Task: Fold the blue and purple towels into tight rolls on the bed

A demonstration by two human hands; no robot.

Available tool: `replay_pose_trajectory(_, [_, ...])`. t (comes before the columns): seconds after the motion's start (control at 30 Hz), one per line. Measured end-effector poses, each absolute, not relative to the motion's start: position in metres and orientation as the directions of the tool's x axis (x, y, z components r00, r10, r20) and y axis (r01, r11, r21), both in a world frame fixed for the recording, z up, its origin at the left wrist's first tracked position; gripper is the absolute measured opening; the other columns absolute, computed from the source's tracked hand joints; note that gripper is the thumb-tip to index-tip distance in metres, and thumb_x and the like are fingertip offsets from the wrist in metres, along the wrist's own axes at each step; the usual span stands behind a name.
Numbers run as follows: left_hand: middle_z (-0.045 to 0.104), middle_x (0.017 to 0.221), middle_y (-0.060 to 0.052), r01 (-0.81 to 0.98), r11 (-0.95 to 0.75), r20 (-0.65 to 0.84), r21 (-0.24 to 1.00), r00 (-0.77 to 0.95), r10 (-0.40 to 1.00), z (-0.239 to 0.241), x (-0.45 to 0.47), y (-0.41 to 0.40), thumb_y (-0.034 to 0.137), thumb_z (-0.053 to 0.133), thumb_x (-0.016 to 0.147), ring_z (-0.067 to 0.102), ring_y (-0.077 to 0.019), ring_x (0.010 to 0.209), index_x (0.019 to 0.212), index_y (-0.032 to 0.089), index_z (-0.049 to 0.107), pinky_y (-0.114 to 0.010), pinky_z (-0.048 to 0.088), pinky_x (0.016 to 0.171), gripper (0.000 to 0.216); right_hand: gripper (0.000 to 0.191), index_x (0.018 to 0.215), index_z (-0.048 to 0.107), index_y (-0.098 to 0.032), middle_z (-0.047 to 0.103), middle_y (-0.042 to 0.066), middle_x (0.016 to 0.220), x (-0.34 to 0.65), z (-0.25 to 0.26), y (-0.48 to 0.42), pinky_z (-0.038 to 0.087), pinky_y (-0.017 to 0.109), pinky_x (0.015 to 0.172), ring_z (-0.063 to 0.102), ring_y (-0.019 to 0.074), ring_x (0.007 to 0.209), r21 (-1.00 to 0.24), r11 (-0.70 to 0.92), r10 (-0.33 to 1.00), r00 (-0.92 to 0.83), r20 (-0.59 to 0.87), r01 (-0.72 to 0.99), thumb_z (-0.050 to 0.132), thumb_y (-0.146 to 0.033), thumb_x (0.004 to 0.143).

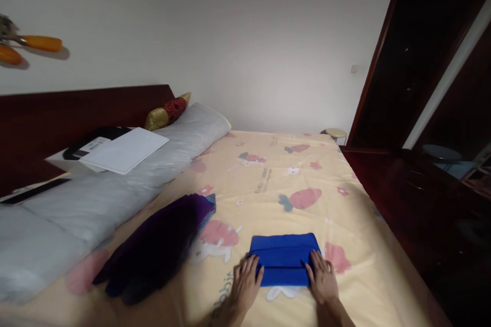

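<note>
A blue folded cloth [284, 258] lies flat on the bed, with two crosswise fold lines showing. My left hand [246, 280] rests on its left edge, fingers stretched out and thumb apart. On the opposite edge, my right hand [322, 277] lies with its fingers extended over the cloth. Both hands look open, touching the fabric without gripping it. To the left, apart from my hands, sits a dark purple piece of cloth [157, 248] in a loose heap.
A patterned yellow bedsheet [264, 214] covers the bed. Along the dark headboard [95, 104] lie a long grey pillow [141, 194], a white box [125, 149] and a red-and-gold cushion [169, 113]. A round stool [336, 133] stands beyond the bed's far right corner.
</note>
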State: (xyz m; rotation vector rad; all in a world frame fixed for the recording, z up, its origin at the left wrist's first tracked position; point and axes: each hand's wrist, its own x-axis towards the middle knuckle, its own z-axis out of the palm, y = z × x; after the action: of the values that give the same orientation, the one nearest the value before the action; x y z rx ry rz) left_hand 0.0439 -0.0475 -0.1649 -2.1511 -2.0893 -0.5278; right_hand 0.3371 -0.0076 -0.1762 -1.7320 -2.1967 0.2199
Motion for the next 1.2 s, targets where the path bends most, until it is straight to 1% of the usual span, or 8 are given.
replay_pose_trajectory(0.17, [0.064,0.124,-0.008,0.989,-0.011,0.401,0.147,-0.049,0.915,-0.161,0.057,-0.050,0.028,0.036,0.095,0.054,-0.0231,0.118,0.119,0.021,0.062,-0.044,0.036,0.102,0.037,0.049,0.133,0.054,-0.023,0.048,0.008,0.141,0.339,-0.166,-0.012,0.030,0.054,0.108,0.037,0.0281,0.136,-0.313,0.300,0.948,-0.245,0.204,0.901,0.029,-0.047,0.098])
replay_pose_trajectory(0.37, [0.058,0.134,-0.008,0.931,-0.287,0.281,0.228,0.219,0.934,-0.163,0.119,-0.031,0.020,0.036,0.091,0.052,-0.0187,0.122,0.131,0.020,0.055,-0.036,0.040,0.102,0.044,0.048,0.139,0.046,-0.026,0.044,0.005,0.144,0.277,-0.146,-0.016,0.030,0.045,0.110,0.038,0.0208,0.135,-0.412,0.463,0.879,-0.467,0.097,0.785,0.024,-0.043,0.100])
replay_pose_trajectory(0.47, [0.056,0.137,-0.007,0.962,-0.147,0.200,0.232,0.101,0.975,-0.161,0.096,-0.030,0.029,0.037,0.093,0.052,-0.0210,0.123,0.133,0.025,0.053,-0.042,0.040,0.102,0.043,0.050,0.139,0.047,-0.024,0.045,0.007,0.143,0.288,-0.157,-0.008,0.032,0.049,0.109,0.039,0.0250,0.135,-0.384,0.338,0.939,-0.333,0.082,0.859,0.029,-0.047,0.098])
replay_pose_trajectory(0.57, [0.055,0.138,-0.004,0.984,0.001,0.229,0.176,-0.042,0.973,-0.162,0.054,-0.037,0.036,0.037,0.094,0.049,-0.0225,0.126,0.133,0.028,0.052,-0.046,0.037,0.102,0.042,0.055,0.138,0.048,-0.019,0.043,0.011,0.145,0.319,-0.172,-0.002,0.032,0.051,0.108,0.037,0.0283,0.136,-0.331,0.194,0.980,-0.167,0.107,0.924,0.029,-0.050,0.097])
replay_pose_trajectory(0.73, [0.059,0.134,-0.008,0.986,0.122,0.401,0.117,-0.159,0.902,-0.167,0.031,-0.054,0.030,0.034,0.095,0.050,-0.0235,0.125,0.126,0.021,0.059,-0.045,0.040,0.101,0.041,0.053,0.136,0.051,-0.021,0.045,0.010,0.143,0.343,-0.177,-0.011,0.034,0.051,0.106,0.040,0.0283,0.134,-0.299,0.235,0.955,-0.163,0.246,0.925,0.027,-0.048,0.097])
replay_pose_trajectory(0.93, [0.057,0.136,-0.002,0.974,-0.211,0.444,0.088,0.151,0.883,-0.172,0.063,-0.083,0.023,0.043,0.089,0.052,-0.0185,0.124,0.133,0.025,0.052,-0.033,0.043,0.103,0.045,0.047,0.137,0.049,-0.026,0.046,0.004,0.144,0.349,-0.180,-0.041,0.033,0.040,0.108,0.046,0.0247,0.129,-0.236,0.568,0.808,-0.480,0.343,0.788,0.046,-0.031,0.090])
replay_pose_trajectory(1.07, [0.056,0.138,0.000,0.956,-0.276,0.425,0.102,0.209,0.881,-0.179,0.066,-0.092,0.012,0.046,0.079,0.051,-0.0182,0.125,0.138,0.025,0.045,-0.032,0.043,0.104,0.061,0.054,0.138,0.047,-0.027,0.052,0.003,0.139,0.355,-0.191,-0.050,0.035,0.041,0.104,0.051,0.0264,0.122,-0.198,0.573,0.799,-0.488,0.352,0.795,0.051,-0.024,0.084])
replay_pose_trajectory(1.2, [0.060,0.132,0.002,0.957,-0.260,0.348,0.129,0.202,0.916,-0.171,0.062,-0.079,0.004,0.044,0.075,0.055,-0.0163,0.119,0.132,0.030,0.051,-0.031,0.043,0.102,0.063,0.042,0.132,0.050,-0.027,0.061,0.002,0.127,0.347,-0.183,-0.042,0.035,0.039,0.102,0.055,0.0230,0.115,-0.210,0.548,0.801,-0.436,0.410,0.810,0.048,-0.025,0.090])
